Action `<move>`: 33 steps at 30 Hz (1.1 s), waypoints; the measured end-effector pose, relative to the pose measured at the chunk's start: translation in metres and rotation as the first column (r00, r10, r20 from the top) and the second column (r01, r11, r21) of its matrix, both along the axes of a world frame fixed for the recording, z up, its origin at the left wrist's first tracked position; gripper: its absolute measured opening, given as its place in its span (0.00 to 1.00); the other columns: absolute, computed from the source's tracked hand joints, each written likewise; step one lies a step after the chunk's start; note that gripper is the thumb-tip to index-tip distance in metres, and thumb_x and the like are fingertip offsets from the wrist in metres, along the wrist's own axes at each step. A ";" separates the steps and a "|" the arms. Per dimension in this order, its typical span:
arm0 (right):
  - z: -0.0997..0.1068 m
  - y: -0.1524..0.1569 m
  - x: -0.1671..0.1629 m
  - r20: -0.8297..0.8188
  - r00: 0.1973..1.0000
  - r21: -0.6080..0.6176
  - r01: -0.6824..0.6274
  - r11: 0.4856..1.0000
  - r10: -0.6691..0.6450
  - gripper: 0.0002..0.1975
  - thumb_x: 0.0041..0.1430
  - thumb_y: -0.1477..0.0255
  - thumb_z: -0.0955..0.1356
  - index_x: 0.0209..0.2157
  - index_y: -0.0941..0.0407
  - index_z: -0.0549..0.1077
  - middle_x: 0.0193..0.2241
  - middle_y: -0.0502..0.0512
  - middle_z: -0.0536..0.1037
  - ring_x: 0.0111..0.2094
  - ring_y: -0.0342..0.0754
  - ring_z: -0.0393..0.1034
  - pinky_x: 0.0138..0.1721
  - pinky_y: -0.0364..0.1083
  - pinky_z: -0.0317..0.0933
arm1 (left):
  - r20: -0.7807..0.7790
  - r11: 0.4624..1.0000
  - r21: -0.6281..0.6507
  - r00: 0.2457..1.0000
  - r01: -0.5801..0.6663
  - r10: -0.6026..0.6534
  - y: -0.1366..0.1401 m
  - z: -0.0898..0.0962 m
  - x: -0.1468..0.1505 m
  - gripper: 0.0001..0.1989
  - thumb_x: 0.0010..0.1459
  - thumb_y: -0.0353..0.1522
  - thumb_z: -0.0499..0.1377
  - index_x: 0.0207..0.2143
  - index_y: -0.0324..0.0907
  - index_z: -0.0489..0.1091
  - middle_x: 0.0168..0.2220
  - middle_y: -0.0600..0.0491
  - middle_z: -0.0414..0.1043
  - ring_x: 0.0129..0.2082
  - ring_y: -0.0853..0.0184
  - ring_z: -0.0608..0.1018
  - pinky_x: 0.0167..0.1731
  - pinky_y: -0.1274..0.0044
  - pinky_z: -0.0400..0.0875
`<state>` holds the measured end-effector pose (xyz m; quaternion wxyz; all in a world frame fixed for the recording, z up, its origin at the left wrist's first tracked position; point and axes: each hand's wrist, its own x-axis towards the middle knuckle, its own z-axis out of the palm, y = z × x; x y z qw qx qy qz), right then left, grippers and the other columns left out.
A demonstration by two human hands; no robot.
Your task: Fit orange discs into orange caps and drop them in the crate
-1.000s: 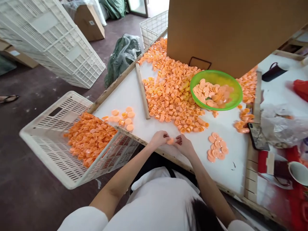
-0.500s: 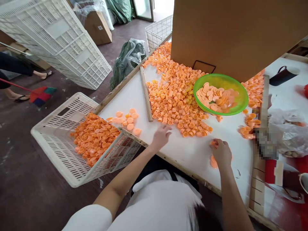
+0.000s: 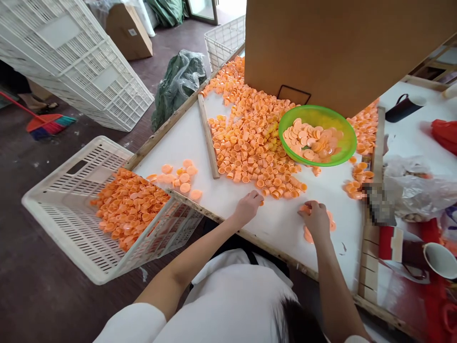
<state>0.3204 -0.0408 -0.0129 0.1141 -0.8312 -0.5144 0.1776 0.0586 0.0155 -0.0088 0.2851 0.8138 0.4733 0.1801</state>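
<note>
My left hand [image 3: 249,208] is closed at the front edge of the heap of small orange plastic cups [image 3: 257,143], with an orange cup [image 3: 262,203] showing at its fingertips. To the right, my right hand [image 3: 316,220] is bent over a few flat orange discs [image 3: 308,235] lying on the white tabletop [image 3: 282,228]. Its thumb and fingers pinch at an orange disc [image 3: 304,208], partly hidden by the hand. Beyond it, a green bowl [image 3: 291,153] holds many more orange discs.
At the left, a white crate [image 3: 60,190] holds orange pieces [image 3: 132,205]. Loose discs [image 3: 184,178] lie near the wood-edged corner. A large cardboard box [image 3: 321,52] stands behind the heap. Mugs [image 3: 441,260] and plastic bags [image 3: 417,186] are at right; a person's foot and broom [image 3: 46,125] far left.
My left hand has moved right to the heap's edge and closed on a cup. My right hand has shifted slightly left over the discs. The whole view has shifted a little.
</note>
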 end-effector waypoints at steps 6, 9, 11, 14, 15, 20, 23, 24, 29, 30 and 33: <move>0.002 -0.001 -0.005 -0.010 1.000 -0.019 0.024 1.000 -0.025 0.15 0.50 0.64 0.67 0.39 0.56 0.67 0.42 0.59 0.66 0.33 0.48 0.66 0.30 0.45 0.57 | 0.216 0.985 -0.115 0.965 -0.128 0.150 -0.011 -0.003 -0.025 0.12 0.51 0.20 0.49 0.33 0.40 0.66 0.34 0.54 0.67 0.33 0.71 0.70 0.35 0.79 0.65; 0.005 -0.001 -0.004 -0.012 1.000 0.010 0.026 1.000 -0.026 0.16 0.47 0.64 0.68 0.38 0.56 0.66 0.40 0.59 0.67 0.34 0.49 0.65 0.30 0.45 0.57 | 0.157 0.983 -0.131 0.977 -0.127 0.147 -0.009 -0.005 -0.034 0.10 0.47 0.20 0.51 0.29 0.40 0.66 0.29 0.55 0.66 0.32 0.69 0.69 0.34 0.78 0.64; 0.009 -0.001 -0.005 -0.054 0.998 0.045 0.029 0.999 -0.027 0.15 0.46 0.64 0.68 0.37 0.55 0.67 0.38 0.57 0.69 0.34 0.49 0.66 0.30 0.45 0.57 | 0.105 0.985 -0.130 0.987 -0.110 0.124 -0.007 -0.004 -0.038 0.09 0.47 0.20 0.52 0.28 0.40 0.66 0.28 0.55 0.66 0.31 0.69 0.68 0.34 0.78 0.64; 0.017 -0.003 -0.015 -0.223 0.974 0.041 0.040 0.998 -0.030 0.13 0.47 0.62 0.67 0.33 0.55 0.68 0.30 0.53 0.71 0.30 0.48 0.66 0.30 0.45 0.57 | 0.041 0.991 -0.124 0.997 -0.052 0.058 -0.005 0.001 -0.044 0.08 0.49 0.21 0.52 0.27 0.40 0.67 0.29 0.53 0.67 0.35 0.67 0.69 0.37 0.77 0.65; 0.019 -0.004 -0.022 -0.306 0.952 0.028 0.034 0.999 -0.024 0.13 0.48 0.61 0.67 0.32 0.54 0.68 0.27 0.51 0.71 0.29 0.47 0.65 0.29 0.45 0.58 | 0.035 0.991 -0.134 0.999 -0.028 0.033 -0.004 0.003 -0.047 0.07 0.50 0.22 0.53 0.27 0.40 0.68 0.31 0.52 0.67 0.36 0.67 0.69 0.39 0.76 0.65; 0.028 -0.007 -0.076 -0.770 0.638 -0.033 -0.029 0.999 -0.007 0.16 0.48 0.57 0.68 0.30 0.55 0.68 0.23 0.49 0.70 0.24 0.43 0.65 0.29 0.45 0.65 | 0.108 0.963 -0.255 0.988 -0.084 0.115 -0.008 0.013 -0.059 0.07 0.52 0.24 0.54 0.31 0.40 0.70 0.36 0.52 0.68 0.35 0.70 0.71 0.38 0.78 0.67; 0.026 -0.002 -0.110 -0.875 0.484 -0.056 -0.059 0.997 -0.021 0.17 0.47 0.57 0.69 0.31 0.56 0.67 0.26 0.49 0.72 0.25 0.42 0.68 0.31 0.45 0.68 | 0.185 0.884 -0.432 0.943 -0.176 0.278 -0.013 0.014 -0.057 0.06 0.56 0.30 0.53 0.33 0.39 0.69 0.32 0.53 0.70 0.29 0.72 0.72 0.33 0.79 0.69; 0.024 0.001 -0.119 -0.882 0.470 -0.059 -0.064 0.996 -0.022 0.17 0.47 0.57 0.69 0.31 0.55 0.67 0.26 0.49 0.73 0.25 0.43 0.69 0.30 0.46 0.68 | 0.215 0.841 -0.512 0.922 -0.174 0.322 -0.015 0.013 -0.055 0.07 0.57 0.33 0.53 0.34 0.39 0.69 0.30 0.54 0.70 0.27 0.72 0.72 0.31 0.79 0.69; 0.010 0.018 -0.139 -0.784 0.619 -0.133 -0.110 0.985 -0.036 0.14 0.47 0.59 0.70 0.29 0.54 0.66 0.22 0.49 0.74 0.20 0.44 0.68 0.24 0.45 0.67 | 0.287 0.675 -0.728 0.840 -0.121 0.460 -0.018 0.005 -0.039 0.11 0.53 0.37 0.60 0.34 0.38 0.68 0.26 0.54 0.72 0.24 0.72 0.74 0.27 0.79 0.72; 0.008 0.020 -0.139 -0.765 0.643 -0.154 -0.124 0.980 -0.039 0.14 0.47 0.59 0.70 0.28 0.54 0.66 0.21 0.49 0.74 0.20 0.44 0.68 0.23 0.45 0.66 | 0.282 0.648 -0.752 0.830 -0.121 0.481 -0.016 0.004 -0.037 0.11 0.52 0.36 0.61 0.33 0.37 0.68 0.25 0.54 0.72 0.23 0.72 0.75 0.27 0.79 0.72; 0.005 0.026 -0.136 -0.764 0.642 -0.204 -0.157 0.966 -0.057 0.13 0.47 0.60 0.70 0.28 0.54 0.67 0.21 0.51 0.75 0.20 0.44 0.69 0.22 0.44 0.66 | 0.261 0.557 -0.824 0.800 -0.107 0.539 -0.011 0.003 -0.036 0.11 0.50 0.34 0.63 0.31 0.36 0.67 0.23 0.54 0.72 0.21 0.72 0.75 0.26 0.78 0.73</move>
